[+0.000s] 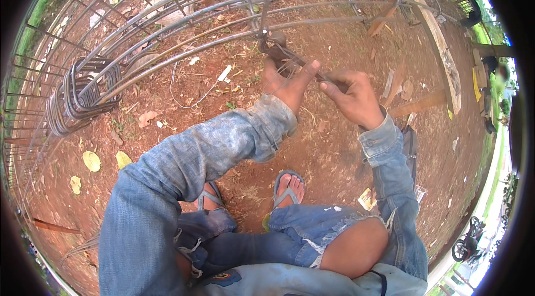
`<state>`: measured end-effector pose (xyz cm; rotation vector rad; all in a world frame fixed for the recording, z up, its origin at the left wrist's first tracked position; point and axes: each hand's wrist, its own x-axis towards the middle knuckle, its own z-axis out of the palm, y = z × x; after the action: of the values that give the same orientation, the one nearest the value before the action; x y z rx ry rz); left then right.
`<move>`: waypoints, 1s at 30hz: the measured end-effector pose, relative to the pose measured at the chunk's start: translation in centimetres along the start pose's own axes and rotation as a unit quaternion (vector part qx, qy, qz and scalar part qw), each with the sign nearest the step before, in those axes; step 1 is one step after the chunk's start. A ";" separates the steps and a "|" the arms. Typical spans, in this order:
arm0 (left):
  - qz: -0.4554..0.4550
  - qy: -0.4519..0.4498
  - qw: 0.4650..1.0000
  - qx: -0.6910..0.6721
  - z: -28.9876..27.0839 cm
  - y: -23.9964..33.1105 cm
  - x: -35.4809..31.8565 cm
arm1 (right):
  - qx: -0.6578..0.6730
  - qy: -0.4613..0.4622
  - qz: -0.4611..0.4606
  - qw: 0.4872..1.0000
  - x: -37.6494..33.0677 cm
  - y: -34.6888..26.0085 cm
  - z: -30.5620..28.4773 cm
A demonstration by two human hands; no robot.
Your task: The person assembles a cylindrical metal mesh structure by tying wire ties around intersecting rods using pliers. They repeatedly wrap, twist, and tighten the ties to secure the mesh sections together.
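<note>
My right hand [354,98] is closed on the lower end of a dark, long-handled metal tool [304,62]. The tool slants up and left to a crossing of steel reinforcing bars [206,46], where its rusty-brown head touches or nearly touches them. Just below that head, my left hand [285,85] is closed around a few thin tie wires [288,69], with its thumb against the tool's handle. The left fingers are partly hidden behind the wires and tool. Long bars run across the upper part of the view, joined by an upright stirrup [264,9].
A bundle of square wire stirrups [83,95] hangs around the bars at left. A wooden beam [437,40] props the right side, with another timber [418,104] below. Bar mesh stands at far left. My sandalled feet rest on reddish soil with leaves and scraps. A motorbike [468,243] stands far right.
</note>
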<state>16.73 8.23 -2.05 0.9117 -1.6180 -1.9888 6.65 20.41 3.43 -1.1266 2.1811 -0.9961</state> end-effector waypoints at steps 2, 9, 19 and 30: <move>0.002 0.016 1.000 0.000 0.4 -0.2 -0.1 | -0.006 0.008 -0.012 1.000 -0.3 0.2 0.2; 0.054 0.047 0.997 0.009 0.8 -1.2 0.4 | -0.011 0.009 -0.026 1.000 -0.5 0.5 0.2; -0.032 -0.002 0.996 -0.083 1.3 0.8 0.0 | -0.077 0.006 -0.091 0.993 -0.7 -1.2 -1.1; -0.002 0.003 0.996 -0.086 1.6 0.0 -0.2 | 0.400 -0.241 0.078 0.881 -2.3 5.2 0.3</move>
<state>15.78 9.46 -1.79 0.8544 -1.4175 -2.0886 5.60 24.28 -0.55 -0.6759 1.2303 -1.2108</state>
